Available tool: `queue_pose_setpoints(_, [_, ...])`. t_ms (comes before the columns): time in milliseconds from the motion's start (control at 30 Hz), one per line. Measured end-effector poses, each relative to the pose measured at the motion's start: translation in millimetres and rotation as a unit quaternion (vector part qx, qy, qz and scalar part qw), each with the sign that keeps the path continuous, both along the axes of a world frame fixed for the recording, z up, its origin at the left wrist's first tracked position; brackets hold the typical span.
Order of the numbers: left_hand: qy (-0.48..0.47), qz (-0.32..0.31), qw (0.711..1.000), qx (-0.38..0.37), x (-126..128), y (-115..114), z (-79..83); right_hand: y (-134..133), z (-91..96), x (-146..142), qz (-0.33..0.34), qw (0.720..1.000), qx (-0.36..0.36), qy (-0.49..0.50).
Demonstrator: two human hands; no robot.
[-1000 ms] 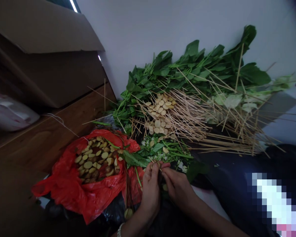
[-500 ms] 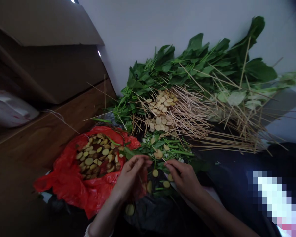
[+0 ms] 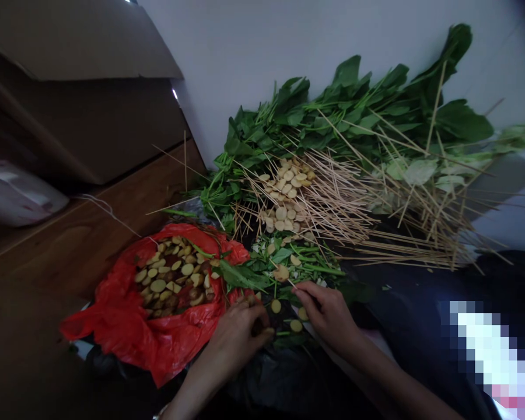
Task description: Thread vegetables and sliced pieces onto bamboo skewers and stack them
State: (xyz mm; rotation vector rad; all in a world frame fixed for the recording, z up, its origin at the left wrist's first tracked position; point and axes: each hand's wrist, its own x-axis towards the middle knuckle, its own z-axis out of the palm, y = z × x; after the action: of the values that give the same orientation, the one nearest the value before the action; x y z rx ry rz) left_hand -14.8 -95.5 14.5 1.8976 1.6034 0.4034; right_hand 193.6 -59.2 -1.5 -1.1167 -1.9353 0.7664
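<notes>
Right hand: the right hand [image 3: 328, 318] is closed in a tight pinch on a thin wooden skewer [image 3: 294, 286], with thumb and fingers together.
Skewer: it lies slantwise, its long axis running from the pinch up and to the left, with the tip pointing toward the heap of leaves.
Left hand: the left hand [image 3: 238, 338] is left of the pinch, fingers curled and tips down near the loose slices [image 3: 275, 306]. Whether it holds anything is hidden.
Done: a mound of pale slices [image 3: 284, 192] sits beyond the grip, on a heap of skewers [image 3: 332, 198] backed by leafy stems [image 3: 345, 111]. The visible part of the held skewer is bare.
Left: a red plastic bag [image 3: 100, 315] left of the grip is full of brown-skinned slices [image 3: 170, 274], and many skewers lie unloaded.
Below the grip: a black plastic sheet [image 3: 271, 379].
</notes>
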Motion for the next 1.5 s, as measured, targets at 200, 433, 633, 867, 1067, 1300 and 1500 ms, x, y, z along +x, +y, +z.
queue_pose_setpoints(200, [-0.283, 0.124, 0.951, 0.000, -8.2, 15.6, 6.5, -1.4, 1.3, 0.3, 0.007, 1.000, -0.008, 0.006])
queue_pose_setpoints(433, [-0.605, 0.279, 0.742, -0.075, -15.6, 35.8, 8.0, -6.6, -2.4, -3.2, 0.063, 0.998, -0.009, 0.016])
queue_pose_setpoints(633, [-0.674, 0.294, 0.662, -0.144, -10.7, 35.2, 1.5, -11.2, -2.2, -5.3, 0.092, 0.996, -0.013, 0.016])
queue_pose_setpoints(867, [-0.668, 0.336, 0.651, -0.135, -4.1, 37.3, 1.8, -11.9, -2.0, -6.4, 0.095, 0.995, -0.012, 0.012])
queue_pose_setpoints(1067, [-0.662, 0.331, 0.661, -0.123, -2.9, 37.5, 1.4, -11.6, -2.9, -6.2, 0.098, 0.995, -0.013, 0.006])
queue_pose_setpoints(1300, [-0.625, 0.337, 0.701, -0.074, -2.8, 37.0, -0.3, -13.1, -6.5, -7.4, 0.090, 0.995, 0.011, -0.042])
queue_pose_setpoints(1500, [-0.568, 0.325, 0.755, -0.033, -4.5, 35.3, -8.8, -16.7, -12.7, -8.7, 0.070, 0.991, 0.055, -0.101])
